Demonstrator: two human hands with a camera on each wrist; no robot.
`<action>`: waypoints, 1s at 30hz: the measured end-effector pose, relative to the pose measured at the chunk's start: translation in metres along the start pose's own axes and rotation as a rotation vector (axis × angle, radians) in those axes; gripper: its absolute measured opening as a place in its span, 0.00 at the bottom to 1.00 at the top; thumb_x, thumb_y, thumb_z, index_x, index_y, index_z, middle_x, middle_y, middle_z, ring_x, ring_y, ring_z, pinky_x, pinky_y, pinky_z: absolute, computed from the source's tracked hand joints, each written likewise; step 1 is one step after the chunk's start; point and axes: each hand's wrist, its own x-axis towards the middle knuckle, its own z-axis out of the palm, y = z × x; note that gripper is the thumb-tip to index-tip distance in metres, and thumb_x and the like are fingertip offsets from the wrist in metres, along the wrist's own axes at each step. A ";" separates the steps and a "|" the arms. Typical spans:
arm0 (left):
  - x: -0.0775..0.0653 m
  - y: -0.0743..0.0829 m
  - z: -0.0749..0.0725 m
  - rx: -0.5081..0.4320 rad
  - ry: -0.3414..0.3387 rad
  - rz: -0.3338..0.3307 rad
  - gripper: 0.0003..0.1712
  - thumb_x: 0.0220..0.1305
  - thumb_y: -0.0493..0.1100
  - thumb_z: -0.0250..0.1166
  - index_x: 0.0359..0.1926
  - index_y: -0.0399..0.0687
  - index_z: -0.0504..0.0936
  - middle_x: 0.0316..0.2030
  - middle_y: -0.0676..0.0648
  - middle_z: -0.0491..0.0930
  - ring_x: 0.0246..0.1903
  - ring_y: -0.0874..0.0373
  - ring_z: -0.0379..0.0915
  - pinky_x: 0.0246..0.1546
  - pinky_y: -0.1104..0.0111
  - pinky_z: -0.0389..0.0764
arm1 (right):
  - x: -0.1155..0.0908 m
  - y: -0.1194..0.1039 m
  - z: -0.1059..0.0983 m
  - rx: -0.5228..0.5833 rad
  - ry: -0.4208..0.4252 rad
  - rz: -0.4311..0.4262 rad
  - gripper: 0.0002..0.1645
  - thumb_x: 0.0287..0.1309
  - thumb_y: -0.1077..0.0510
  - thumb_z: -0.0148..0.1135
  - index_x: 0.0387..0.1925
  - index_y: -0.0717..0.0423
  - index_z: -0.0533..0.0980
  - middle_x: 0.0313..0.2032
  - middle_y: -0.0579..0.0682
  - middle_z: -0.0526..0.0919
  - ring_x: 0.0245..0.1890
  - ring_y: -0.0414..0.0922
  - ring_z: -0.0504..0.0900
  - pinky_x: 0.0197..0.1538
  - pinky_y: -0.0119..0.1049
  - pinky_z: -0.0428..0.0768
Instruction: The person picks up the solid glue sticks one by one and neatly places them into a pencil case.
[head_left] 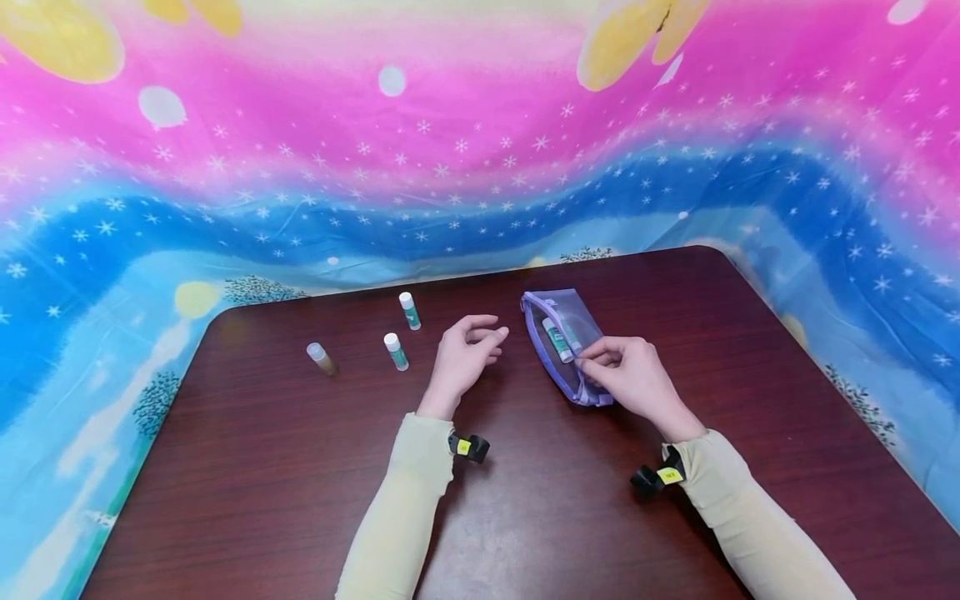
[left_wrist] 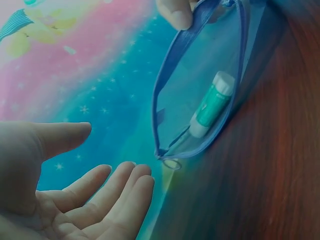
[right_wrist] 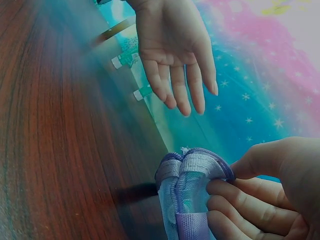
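Note:
My right hand (head_left: pixel 630 375) pinches the edge of a see-through pouch (head_left: pixel 588 308) with purple zipper trim, its mouth spread toward the left. Inside the pouch lies a green-and-white glue stick (left_wrist: pixel 212 105), seen through the opening in the left wrist view. My left hand (head_left: pixel 465 354) hovers just left of the pouch, fingers loosely bent, thumb apart, nothing in it. Left of that hand, two more green-and-white glue sticks, a nearer one (head_left: pixel 396 352) and a farther one (head_left: pixel 410 311), stand upright. A clear-capped, amber-toned tube (head_left: pixel 321 358) stands farthest left.
Everything rests on a dark reddish-brown wooden table (head_left: pixel 300 500) with rounded far corners. Behind and beside it hangs a pink and blue curtain (head_left: pixel 465 167) printed with snowflakes. A black strap with a yellow tag (head_left: pixel 670 476) is on the right wrist.

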 end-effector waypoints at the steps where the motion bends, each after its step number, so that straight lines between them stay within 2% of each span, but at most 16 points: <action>1: -0.001 0.001 -0.002 0.005 0.006 0.005 0.23 0.67 0.46 0.71 0.59 0.44 0.81 0.42 0.44 0.86 0.44 0.36 0.83 0.43 0.62 0.86 | 0.000 0.000 0.000 0.001 0.000 0.000 0.02 0.62 0.60 0.71 0.36 0.53 0.87 0.28 0.45 0.88 0.28 0.43 0.85 0.28 0.36 0.83; 10: -0.003 0.010 -0.019 0.024 0.050 0.049 0.21 0.67 0.47 0.71 0.58 0.47 0.82 0.44 0.45 0.86 0.46 0.40 0.83 0.47 0.61 0.84 | -0.001 0.002 -0.001 0.003 -0.004 0.005 0.03 0.63 0.59 0.71 0.36 0.53 0.87 0.29 0.45 0.88 0.28 0.42 0.85 0.29 0.35 0.83; 18: -0.009 0.026 -0.037 0.001 0.090 0.101 0.19 0.68 0.45 0.70 0.57 0.46 0.83 0.46 0.47 0.87 0.43 0.52 0.84 0.49 0.63 0.83 | -0.001 0.000 -0.001 0.009 -0.002 -0.002 0.02 0.62 0.60 0.71 0.36 0.54 0.87 0.28 0.45 0.88 0.28 0.42 0.85 0.28 0.35 0.82; 25: -0.015 0.036 -0.055 0.007 0.126 0.166 0.19 0.69 0.44 0.69 0.58 0.45 0.83 0.48 0.46 0.86 0.47 0.48 0.83 0.52 0.59 0.81 | 0.000 0.000 -0.001 0.014 0.002 0.001 0.02 0.62 0.60 0.71 0.36 0.54 0.87 0.27 0.45 0.88 0.27 0.42 0.85 0.28 0.35 0.82; 30: -0.018 0.039 -0.070 0.044 0.170 0.203 0.19 0.70 0.46 0.69 0.59 0.48 0.83 0.49 0.48 0.85 0.48 0.50 0.82 0.54 0.58 0.79 | -0.001 0.001 -0.002 0.012 -0.003 0.002 0.03 0.63 0.60 0.71 0.36 0.54 0.87 0.28 0.45 0.88 0.28 0.42 0.85 0.28 0.35 0.82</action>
